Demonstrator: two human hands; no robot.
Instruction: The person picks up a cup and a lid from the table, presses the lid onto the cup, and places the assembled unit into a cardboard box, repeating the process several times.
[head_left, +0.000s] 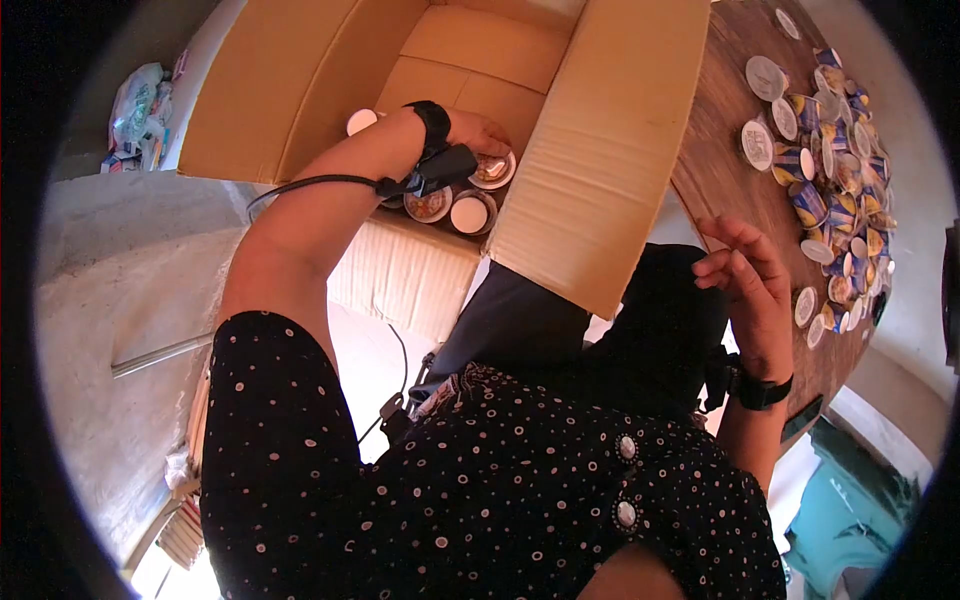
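My left hand [476, 132] reaches down inside an open cardboard box [590, 170], its fingers pressed together on the edge of a round cup [492, 172] with a shiny top. Beside that cup sit another cup with a patterned top [428, 205] and one showing a white round end [468, 214]. The wrist and a black strapped device partly cover the cups around them. Off to the right of the box, my right hand [748, 275] hangs in the air near the table edge, palm up, with fingers loosely bent, apart and holding nothing.
A brown wooden table [725, 120] on the right bears a large group of small blue and yellow cups [840, 210], many lying on their sides. Plastic bags [140, 115] lie at the far left. A teal item [850, 500] is at the lower right. Box flaps stick outward.
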